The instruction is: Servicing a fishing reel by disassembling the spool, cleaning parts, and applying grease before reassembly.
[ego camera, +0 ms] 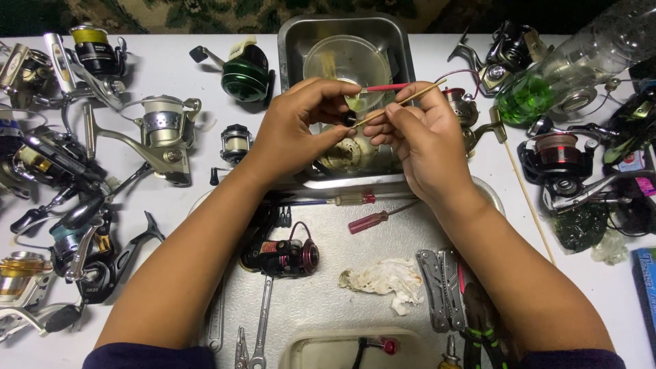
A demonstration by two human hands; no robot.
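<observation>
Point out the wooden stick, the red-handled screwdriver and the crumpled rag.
wooden stick [418, 93], head view, bare shaft past the fingers.
red-handled screwdriver [369, 221], head view, middle of the handle.
crumpled rag [383, 279], head view, centre of the cloth.

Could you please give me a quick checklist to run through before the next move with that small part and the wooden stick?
1. Small dark part pinched in left hand: ok.
2. Wooden stick held by right hand, tip at the part: ok.
3. Work held over the metal tray, so drops land inside: ok.
4. Clear bowl upright in tray: ok.
5. Red screwdriver within reach on the mat: ok.
6. Part clean: cannot tell, too small.
</observation>
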